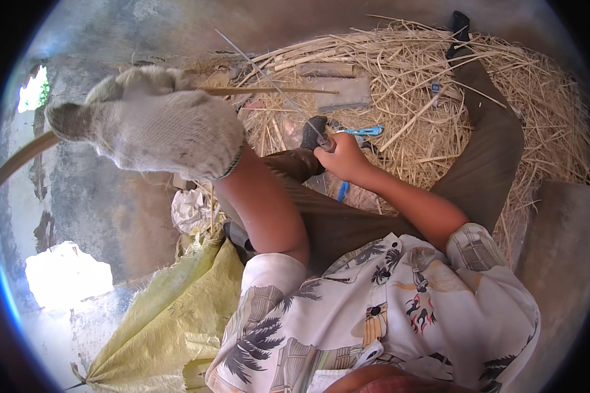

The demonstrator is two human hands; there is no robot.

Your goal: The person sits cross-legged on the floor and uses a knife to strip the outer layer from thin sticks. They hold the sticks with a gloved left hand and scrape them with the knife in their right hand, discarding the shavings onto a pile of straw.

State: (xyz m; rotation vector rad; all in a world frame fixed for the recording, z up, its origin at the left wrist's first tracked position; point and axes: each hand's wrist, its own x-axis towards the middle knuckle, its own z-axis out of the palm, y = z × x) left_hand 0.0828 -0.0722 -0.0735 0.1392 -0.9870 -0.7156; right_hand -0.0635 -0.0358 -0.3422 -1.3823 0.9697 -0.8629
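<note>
My left hand (167, 128) wears a knitted off-white work glove and is closed around a long, narrow bamboo strip (26, 154). One end of the strip curves out to the left of the glove. Its other end runs rightward, over the shavings. Bare and closed, my right hand (343, 157) grips the handle of a knife (275, 85) with a long, thin blade. The blade slants up and to the left, and in this view it crosses the right part of the strip. Whether blade and strip touch, I cannot tell.
Pale bamboo shavings (400, 65) are heaped around my outstretched legs. Among them lie a flat grey block (344, 93) and a turquoise plastic-handled tool (366, 131). To the lower left are a yellow woven sack (170, 314) and a crumpled white bag (189, 209). A worn wall (111, 216) rises at the left.
</note>
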